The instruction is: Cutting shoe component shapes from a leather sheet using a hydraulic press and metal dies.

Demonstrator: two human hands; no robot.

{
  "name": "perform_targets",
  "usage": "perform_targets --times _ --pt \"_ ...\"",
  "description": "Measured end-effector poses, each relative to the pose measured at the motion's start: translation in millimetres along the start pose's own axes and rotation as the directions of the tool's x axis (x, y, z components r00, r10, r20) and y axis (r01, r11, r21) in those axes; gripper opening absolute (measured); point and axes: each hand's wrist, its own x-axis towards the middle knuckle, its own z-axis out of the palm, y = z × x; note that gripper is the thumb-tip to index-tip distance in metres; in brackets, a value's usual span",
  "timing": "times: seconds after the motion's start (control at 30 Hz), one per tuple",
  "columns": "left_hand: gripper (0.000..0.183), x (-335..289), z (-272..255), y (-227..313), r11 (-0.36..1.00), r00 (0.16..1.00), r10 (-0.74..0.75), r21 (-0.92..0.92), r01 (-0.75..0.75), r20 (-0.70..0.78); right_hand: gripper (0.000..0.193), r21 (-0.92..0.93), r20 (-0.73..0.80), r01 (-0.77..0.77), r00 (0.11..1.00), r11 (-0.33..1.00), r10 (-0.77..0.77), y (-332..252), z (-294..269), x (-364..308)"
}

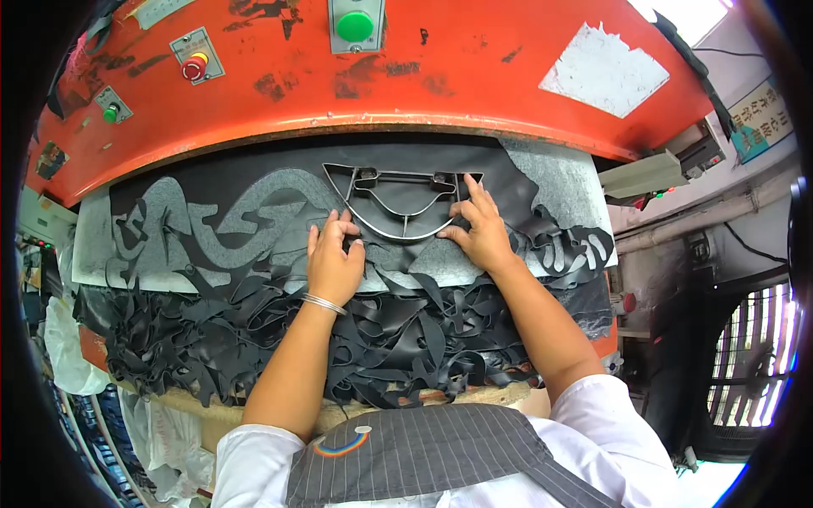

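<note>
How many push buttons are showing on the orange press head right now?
3: a large green button at top centre, a red button on a grey plate upper left, and a small green button far left. Others may sit outside the picture.

Bright, even daylight from the upper right (blown-out glare there) — sharp centre, heavy fisheye bending, black vignette corners.

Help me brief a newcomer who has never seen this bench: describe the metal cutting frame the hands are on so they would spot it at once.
Find the big orange press head across the top; beneath it lies a black sheet already full of cut-out holes. On that sheet, between the left hand and right hand, sits the metal cutting frame. It is the only rigid, thin steel outline there, straight on top and curved below, unlike the limp black scraps around it.
</note>
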Motion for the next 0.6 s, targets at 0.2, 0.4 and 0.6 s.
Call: perform_targets --times 0.2,0.4,0.6 --pt "0.029 -1.5 -15.6 -4.8 0.994 0.999 -0.026 -0.108 0.03 0.039 0.051 -0.059 0.018 0.029 0.999 0.998 -0.029 -20.0 -6.5 3.0" --pt "0.042 0.7 -143.7 -49.0 0.807 0.902 -0.278 -0.59 0.034 -0.329 0.069 0.016 -0.219 -0.052 0.974 0.998 0.055 -95.0 -35.8 -0.7" --pt "0.061 10.3 -261.5 -86.4 0.959 0.609 -0.147 -0.264 -0.105 -0.779 0.048 0.167 -0.383 0.181 0.918 0.969 -0.106 -195.9 -49.8 75.2"
